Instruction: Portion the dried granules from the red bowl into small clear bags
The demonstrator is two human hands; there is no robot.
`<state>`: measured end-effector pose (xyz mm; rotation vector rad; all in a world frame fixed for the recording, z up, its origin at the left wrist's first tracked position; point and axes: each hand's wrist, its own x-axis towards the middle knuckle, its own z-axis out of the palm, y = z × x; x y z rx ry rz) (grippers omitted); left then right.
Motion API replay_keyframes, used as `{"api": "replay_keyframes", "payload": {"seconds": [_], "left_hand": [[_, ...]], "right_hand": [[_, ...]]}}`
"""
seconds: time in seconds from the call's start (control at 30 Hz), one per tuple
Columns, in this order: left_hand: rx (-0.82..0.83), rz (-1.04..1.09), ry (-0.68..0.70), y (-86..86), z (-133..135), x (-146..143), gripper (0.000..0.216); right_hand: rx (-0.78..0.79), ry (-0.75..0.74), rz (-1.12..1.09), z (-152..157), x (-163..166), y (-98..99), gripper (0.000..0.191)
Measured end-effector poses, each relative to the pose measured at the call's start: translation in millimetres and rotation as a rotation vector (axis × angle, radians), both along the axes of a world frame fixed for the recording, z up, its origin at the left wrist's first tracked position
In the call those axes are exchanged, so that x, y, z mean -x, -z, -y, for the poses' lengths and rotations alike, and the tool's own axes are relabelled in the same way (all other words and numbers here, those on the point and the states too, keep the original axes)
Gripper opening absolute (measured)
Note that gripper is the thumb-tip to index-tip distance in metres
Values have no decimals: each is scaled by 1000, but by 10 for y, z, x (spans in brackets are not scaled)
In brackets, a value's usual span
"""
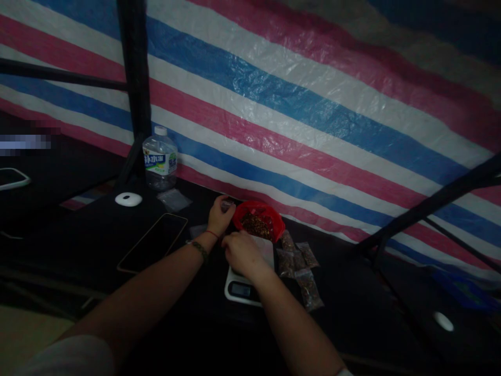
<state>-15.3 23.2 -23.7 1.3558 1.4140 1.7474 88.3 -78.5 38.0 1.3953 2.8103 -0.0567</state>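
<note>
My left hand [219, 215] is raised just left of a red bowl [274, 216] of brown dried bits and pinches a small clear plastic bag [227, 204] by its top. My right hand [245, 254] lies knuckles up on the white platform of a small digital scale [239, 288], right in front of the bowl; whether it holds anything is hidden. Several small filled clear bags [299, 263] lie on the black table to the right of the scale.
A dark phone [154, 241] lies left of my left forearm. Behind it are a water bottle [159, 159], a white round object [128, 199] and empty clear bags [174, 199]. A striped tarp [313, 104] backs the table. Black poles [135, 78] stand at left and right.
</note>
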Motion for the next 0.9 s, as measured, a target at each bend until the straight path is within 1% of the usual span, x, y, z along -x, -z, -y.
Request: {"api": "replay_keyframes", "payload": {"seconds": [0.1, 0.23, 0.33, 0.43, 0.5, 0.57, 0.63, 0.7, 0.77, 0.83, 0.9], "left_hand": [[4, -9, -7, 7, -7, -3, 39], [-10, -19, 5, 30, -14, 1, 38], [-11, -7, -2, 47, -29, 11, 38], [-6, 9, -17, 44, -37, 14, 37], [-2, 20, -28, 28, -32, 14, 36], [14, 29, -31, 8, -20, 14, 36], [29, 32, -25, -7, -8, 14, 36], [30, 28, -11, -8, -3, 13, 37], [16, 21, -2, 4, -6, 11, 37], [5, 4, -1, 24, -15, 10, 37], [3, -18, -4, 44, -24, 8, 37]], "right_hand": [[9, -25, 29, -44, -37, -26, 28], [75, -118, 122, -110, 53, 89, 24], [143, -131, 140, -170, 145, 139, 24], [167, -117, 161, -191, 188, 117, 23], [168, -134, 134, -171, 166, 70, 21], [177, -156, 16, -138, 95, -3, 18], [187, -153, -180, -116, -27, -96, 15], [153, -115, -398, -122, -191, -190, 11], [87, -41, -608, -164, -385, -251, 7], [33, 56, -804, -235, -589, -246, 3], [-12, 153, -994, -321, -778, -164, 5]]}}
